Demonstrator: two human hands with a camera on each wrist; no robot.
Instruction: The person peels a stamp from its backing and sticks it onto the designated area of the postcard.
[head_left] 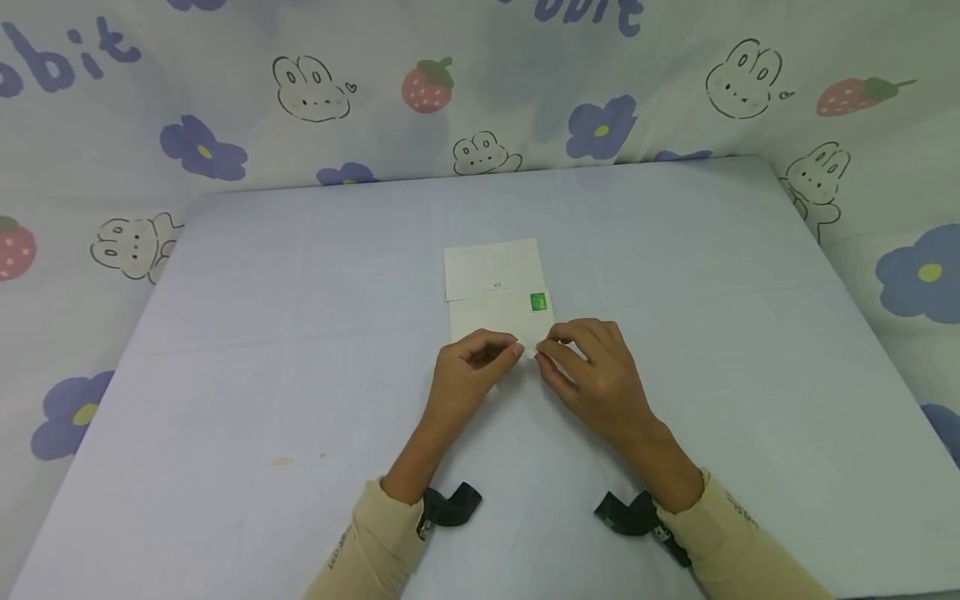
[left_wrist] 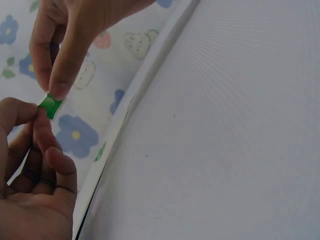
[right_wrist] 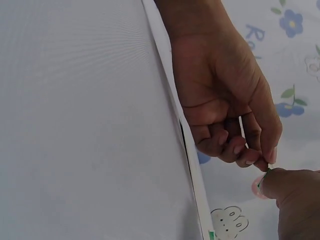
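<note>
Both hands meet over the lower edge of a pale sheet of envelope-like paper (head_left: 487, 315), hiding part of it. Between thumb and finger, my left hand (head_left: 474, 365) pinches one side of a small green stamp (left_wrist: 51, 106). My right hand (head_left: 600, 375) pinches its other side. From the head, only a pale bit of the stamp shows between the fingertips; the left wrist view shows its green face. Another green stamp (head_left: 538, 302) lies flat at the paper's upper right corner. A second pale sheet (head_left: 492, 265) with faint print adjoins the paper's far edge.
The sheets lie mid-table on a pale cloth-covered tabletop (head_left: 720, 375). Behind it hangs a curtain (head_left: 510, 83) printed with rabbits, flowers and strawberries. A black wrist mount (head_left: 452, 505) sits at the left cuff, another mount (head_left: 628, 513) at the right cuff.
</note>
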